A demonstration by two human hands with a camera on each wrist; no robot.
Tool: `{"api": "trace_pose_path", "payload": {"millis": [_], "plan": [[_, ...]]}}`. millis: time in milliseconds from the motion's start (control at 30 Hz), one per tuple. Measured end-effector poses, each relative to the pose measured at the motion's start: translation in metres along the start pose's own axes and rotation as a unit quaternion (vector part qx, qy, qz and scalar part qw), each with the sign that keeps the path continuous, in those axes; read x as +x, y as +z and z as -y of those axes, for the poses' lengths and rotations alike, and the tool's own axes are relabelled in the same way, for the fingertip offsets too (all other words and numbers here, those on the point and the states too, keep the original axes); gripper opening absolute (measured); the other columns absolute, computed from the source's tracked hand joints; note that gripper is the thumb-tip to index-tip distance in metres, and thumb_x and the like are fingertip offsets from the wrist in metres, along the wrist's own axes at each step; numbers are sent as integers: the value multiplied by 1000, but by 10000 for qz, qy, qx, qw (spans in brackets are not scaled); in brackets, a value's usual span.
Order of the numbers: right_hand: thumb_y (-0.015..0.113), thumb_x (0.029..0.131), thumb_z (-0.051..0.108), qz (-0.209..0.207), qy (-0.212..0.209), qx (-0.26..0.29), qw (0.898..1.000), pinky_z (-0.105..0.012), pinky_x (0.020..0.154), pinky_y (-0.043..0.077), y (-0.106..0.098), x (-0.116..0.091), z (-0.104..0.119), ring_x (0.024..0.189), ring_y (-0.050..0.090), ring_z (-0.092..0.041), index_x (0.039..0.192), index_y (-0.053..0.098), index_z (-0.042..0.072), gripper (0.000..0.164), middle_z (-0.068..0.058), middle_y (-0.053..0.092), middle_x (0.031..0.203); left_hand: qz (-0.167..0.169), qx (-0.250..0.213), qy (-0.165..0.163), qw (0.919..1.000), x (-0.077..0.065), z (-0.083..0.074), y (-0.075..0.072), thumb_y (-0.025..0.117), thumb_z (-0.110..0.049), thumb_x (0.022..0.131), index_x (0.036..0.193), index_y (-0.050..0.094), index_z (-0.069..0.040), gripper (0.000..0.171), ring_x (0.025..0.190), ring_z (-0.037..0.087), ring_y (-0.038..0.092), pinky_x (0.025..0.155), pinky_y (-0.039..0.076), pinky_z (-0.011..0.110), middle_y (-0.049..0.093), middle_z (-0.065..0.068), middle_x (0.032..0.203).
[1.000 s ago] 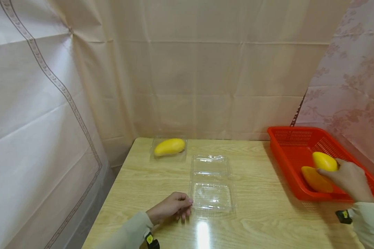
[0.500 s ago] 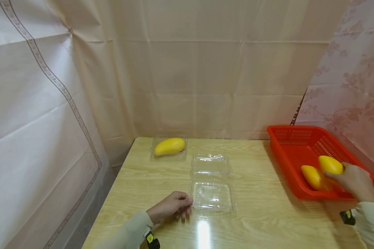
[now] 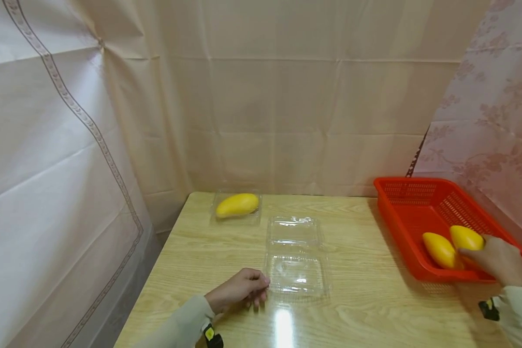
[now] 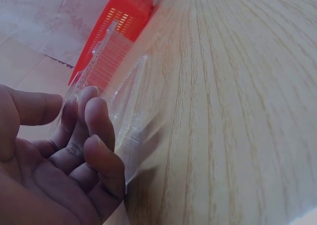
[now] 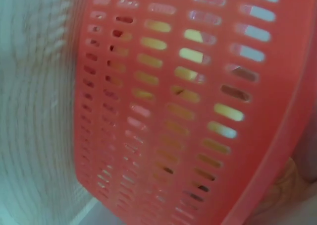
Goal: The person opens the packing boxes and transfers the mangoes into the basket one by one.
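A clear plastic clamshell container (image 3: 297, 275) lies opened out flat on the table. My left hand (image 3: 239, 290) pinches its near left edge between thumb and fingertips; the left wrist view shows the thin plastic edge (image 4: 64, 103) there. Over at the right, my right hand (image 3: 501, 262) reaches into a red plastic basket (image 3: 398, 244) and grips a yellow mango (image 3: 466, 238) by its right end. A second mango (image 3: 441, 250) lies just left of it inside the basket. In the right wrist view the slotted basket wall (image 5: 277, 136) hides most of the hand and fruit.
Another mango (image 3: 237, 205) sits in a clear plastic container (image 3: 255, 220) at the table's back left. Cloth sheets hang behind the table (image 3: 191, 256) and on both sides. The basket's raised rim stands around the right hand's work.
My right hand has moved down and to the right with its mango, lower in the basket. More of the second mango shows now. The left hand stays on the clamshell.
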State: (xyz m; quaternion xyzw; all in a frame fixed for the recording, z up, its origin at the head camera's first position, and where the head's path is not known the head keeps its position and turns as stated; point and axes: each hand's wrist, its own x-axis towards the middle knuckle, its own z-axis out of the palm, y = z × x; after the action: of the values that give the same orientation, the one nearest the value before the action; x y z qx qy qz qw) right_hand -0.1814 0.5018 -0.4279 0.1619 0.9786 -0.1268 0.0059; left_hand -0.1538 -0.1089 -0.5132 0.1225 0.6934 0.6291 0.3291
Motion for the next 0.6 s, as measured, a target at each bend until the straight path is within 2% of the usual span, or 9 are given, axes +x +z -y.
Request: {"api": "trace_pose_path", "payload": {"millis": [167, 300, 400, 600], "plan": [[72, 89, 33, 194, 38, -184, 9996, -59, 72, 48, 5, 2, -6, 83, 56, -52, 112, 41, -30, 74, -42, 53, 96, -33, 22, -33, 10000, -1, 1, 0, 54, -23, 108, 104, 64, 6, 32, 63, 12, 59, 52, 42, 24, 69, 7, 82], [71, 88, 34, 281, 102, -214, 9993, -56, 70, 48, 7, 3, -6, 79, 55, -48, 111, 41, -30, 74, -39, 54, 91, -49, 32, -43, 10000, -1, 2, 0, 54, -24, 108, 103, 65, 6, 32, 63, 12, 59, 52, 42, 24, 69, 8, 83], [70, 88, 35, 383, 141, -285, 9988, -54, 66, 49, 7, 3, -6, 76, 56, -45, 109, 43, -27, 71, -35, 55, 87, -33, 29, -43, 10000, -2, 2, 0, 54, -23, 108, 103, 64, 6, 31, 63, 13, 59, 52, 42, 24, 69, 8, 83], [69, 89, 42, 716, 373, -522, 9954, -52, 60, 51, 7, 5, -9, 77, 60, -46, 107, 48, -22, 70, -35, 57, 88, 10, 33, -29, 10000, 0, 1, -1, 53, -22, 108, 105, 64, 6, 31, 63, 13, 58, 52, 42, 24, 68, 8, 83]]}}
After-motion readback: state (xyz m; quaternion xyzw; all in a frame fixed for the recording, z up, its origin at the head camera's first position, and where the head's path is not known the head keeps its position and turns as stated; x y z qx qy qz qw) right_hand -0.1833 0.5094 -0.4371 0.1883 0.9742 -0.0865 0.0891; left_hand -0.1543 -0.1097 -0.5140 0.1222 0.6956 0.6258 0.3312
